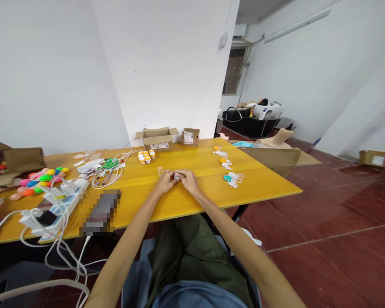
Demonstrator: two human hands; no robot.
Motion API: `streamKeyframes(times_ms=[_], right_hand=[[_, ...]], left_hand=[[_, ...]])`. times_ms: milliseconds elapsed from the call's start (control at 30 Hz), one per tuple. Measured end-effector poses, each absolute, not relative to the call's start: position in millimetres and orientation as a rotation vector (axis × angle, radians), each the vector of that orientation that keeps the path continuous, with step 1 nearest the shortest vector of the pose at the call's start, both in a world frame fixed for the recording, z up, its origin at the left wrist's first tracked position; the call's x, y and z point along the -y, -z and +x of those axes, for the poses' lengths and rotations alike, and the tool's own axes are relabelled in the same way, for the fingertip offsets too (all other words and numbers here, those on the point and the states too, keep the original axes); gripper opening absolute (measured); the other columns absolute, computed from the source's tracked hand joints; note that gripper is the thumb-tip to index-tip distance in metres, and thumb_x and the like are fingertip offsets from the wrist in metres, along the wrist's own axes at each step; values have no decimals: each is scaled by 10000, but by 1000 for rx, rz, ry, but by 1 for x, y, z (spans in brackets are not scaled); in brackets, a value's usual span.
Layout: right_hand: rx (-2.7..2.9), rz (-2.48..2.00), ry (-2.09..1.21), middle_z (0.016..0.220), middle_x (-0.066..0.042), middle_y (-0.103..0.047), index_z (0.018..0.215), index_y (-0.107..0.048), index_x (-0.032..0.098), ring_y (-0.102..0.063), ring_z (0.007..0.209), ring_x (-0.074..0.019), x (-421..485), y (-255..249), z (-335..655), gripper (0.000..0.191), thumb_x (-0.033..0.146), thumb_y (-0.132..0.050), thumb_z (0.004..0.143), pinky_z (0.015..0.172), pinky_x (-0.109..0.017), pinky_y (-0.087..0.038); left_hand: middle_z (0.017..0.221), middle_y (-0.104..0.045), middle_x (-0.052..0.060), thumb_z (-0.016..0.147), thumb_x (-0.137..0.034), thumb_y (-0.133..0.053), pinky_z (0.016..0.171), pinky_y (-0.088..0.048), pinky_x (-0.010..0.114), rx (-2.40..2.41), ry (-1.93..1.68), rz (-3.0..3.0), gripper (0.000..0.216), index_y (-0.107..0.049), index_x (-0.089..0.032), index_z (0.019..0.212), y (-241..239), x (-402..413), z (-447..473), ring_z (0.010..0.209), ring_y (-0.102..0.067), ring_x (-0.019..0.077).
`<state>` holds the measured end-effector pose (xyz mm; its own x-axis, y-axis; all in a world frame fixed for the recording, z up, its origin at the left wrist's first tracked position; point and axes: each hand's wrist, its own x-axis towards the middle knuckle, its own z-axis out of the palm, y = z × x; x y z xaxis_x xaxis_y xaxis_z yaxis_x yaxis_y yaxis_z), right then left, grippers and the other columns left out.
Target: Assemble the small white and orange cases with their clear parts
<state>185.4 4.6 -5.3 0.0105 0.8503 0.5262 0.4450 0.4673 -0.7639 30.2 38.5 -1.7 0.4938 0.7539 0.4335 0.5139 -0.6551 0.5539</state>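
Observation:
Over the yellow table (192, 199), both of my hands meet around a small white plastic piece (176, 176). My left hand (165, 181) pinches it from one side and my right hand (188, 179) from the other; the fingers cover most of it. Just beyond my left hand stands a small clear cup (160, 170). Farther back is a cluster of small white jars with orange lids (146, 156). To the right lie loose parts in separate groups: a teal ring (227, 178) beside white and clear pieces (233, 177), and orange rings (223, 161) with white pieces behind.
An open cardboard box (157, 140) and a smaller box (190, 137) stand against the wall. At left are coiled white cables (120, 171), colourful balls (45, 178), a power strip (67, 205) and a blurred-out phone (102, 212). The table's right corner (300, 191) juts over red floor tiles.

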Motion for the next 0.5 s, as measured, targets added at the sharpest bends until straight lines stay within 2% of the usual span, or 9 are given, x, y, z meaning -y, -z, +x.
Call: streamKeyframes(times_ms=[500], right_hand=[[1582, -1168, -487, 937, -32, -805, 904, -818, 270, -742, 906, -231, -6, 8, 185, 209, 195, -632, 842, 866, -361, -593]], left_hand=[[826, -580, 20, 843, -274, -699, 868, -464, 351, -1060, -936, 2377, 101, -647, -209, 786, 0, -37, 30, 876, -555, 209]])
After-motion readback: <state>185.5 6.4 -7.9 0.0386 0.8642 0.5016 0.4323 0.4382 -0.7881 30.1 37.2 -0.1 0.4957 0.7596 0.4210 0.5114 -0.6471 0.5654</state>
